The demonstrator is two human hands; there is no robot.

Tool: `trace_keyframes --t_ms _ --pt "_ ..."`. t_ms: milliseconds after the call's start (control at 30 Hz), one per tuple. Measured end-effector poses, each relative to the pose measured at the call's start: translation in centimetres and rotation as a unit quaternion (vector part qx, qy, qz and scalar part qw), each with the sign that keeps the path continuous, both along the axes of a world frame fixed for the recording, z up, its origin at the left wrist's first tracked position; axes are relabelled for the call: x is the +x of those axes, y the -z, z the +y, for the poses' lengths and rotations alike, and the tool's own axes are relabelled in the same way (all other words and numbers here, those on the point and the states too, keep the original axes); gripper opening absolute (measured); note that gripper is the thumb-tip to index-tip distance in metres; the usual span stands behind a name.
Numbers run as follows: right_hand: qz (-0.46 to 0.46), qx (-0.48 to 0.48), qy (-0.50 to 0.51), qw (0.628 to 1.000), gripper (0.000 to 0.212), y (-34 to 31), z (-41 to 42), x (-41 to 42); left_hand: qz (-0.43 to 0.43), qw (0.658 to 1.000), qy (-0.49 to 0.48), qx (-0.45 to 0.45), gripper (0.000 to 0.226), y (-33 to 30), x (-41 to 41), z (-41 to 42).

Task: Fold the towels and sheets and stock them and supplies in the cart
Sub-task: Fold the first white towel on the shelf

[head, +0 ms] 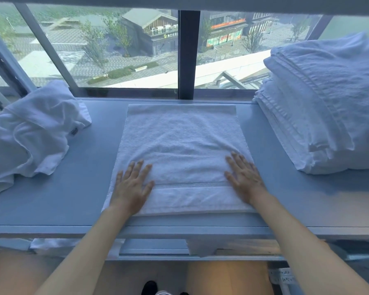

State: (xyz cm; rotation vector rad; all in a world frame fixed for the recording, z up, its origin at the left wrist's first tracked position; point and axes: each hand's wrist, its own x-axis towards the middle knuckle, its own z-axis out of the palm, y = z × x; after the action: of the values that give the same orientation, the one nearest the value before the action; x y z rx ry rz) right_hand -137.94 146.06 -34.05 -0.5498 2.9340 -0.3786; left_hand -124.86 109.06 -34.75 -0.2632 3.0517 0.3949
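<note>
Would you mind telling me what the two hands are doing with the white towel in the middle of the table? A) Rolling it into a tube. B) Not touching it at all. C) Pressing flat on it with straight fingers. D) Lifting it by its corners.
C: the left hand and right hand both lie palm-down with straight fingers on the near part of the towel, which is spread flat on the table.

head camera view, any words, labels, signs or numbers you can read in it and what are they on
Nothing here reads clearly.
Sign with a yellow-green logo on the dark building outside the window: characters too blurred to read.
Orange banner on the shopfront across the street: too small and blurred.
Red and green shop signs below it: unreadable.
Small dark tag on the crumpled white cloth at the left: print too small.
The flat towel under both hands shows no text.
</note>
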Motion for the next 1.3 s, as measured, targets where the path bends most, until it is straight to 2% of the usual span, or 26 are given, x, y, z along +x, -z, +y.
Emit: trace_keyframes --t_ms 133,267,367,500,600,700,933,1167,1300 --pt "-0.004 0.001 0.004 1.000 0.064 0.1 1.8 5.6 -0.014 1.000 -0.001 0.013 0.067 -1.0 4.4 2.0" --pt "0.036 -0.031 0.016 0.999 0.065 -0.6 1.8 9.9 0.061 0.997 -0.016 0.036 0.069 -2.7 7.0 3.2" --pt "0.053 -0.050 -0.020 0.997 0.063 -1.7 -1.4 7.5 0.095 0.995 0.006 0.030 0.063 -3.8 2.6 3.4" --pt "0.025 -0.020 -0.107 0.994 0.066 -2.0 -7.6 1.9 0.015 0.996 0.084 0.002 0.063 -3.0 -5.4 4.9" --pt "-0.008 0.007 -0.065 0.998 0.065 -0.7 -7.4 -0.9 -0.018 0.999 0.045 -0.010 0.066 -0.8 -6.6 2.9" --pt "0.005 0.014 -0.008 1.000 0.064 0.4 -3.5 -2.1 0.002 0.999 0.021 -0.024 0.065 0.6 -5.1 0.0" --pt "0.003 0.014 -0.029 0.999 0.063 0.5 -0.3 -0.6 -0.002 1.000 0.019 -0.022 0.064 -0.2 -3.6 1.1" --pt "-0.016 -0.001 -0.045 0.999 0.064 0.4 2.6 8.1 -0.009 0.999 0.037 -0.024 0.074 0.3 4.9 3.1" --pt "-0.007 0.003 -0.056 0.998 0.064 0.6 4.1 13.3 -0.002 0.999 0.044 -0.029 0.071 0.5 9.8 4.1"
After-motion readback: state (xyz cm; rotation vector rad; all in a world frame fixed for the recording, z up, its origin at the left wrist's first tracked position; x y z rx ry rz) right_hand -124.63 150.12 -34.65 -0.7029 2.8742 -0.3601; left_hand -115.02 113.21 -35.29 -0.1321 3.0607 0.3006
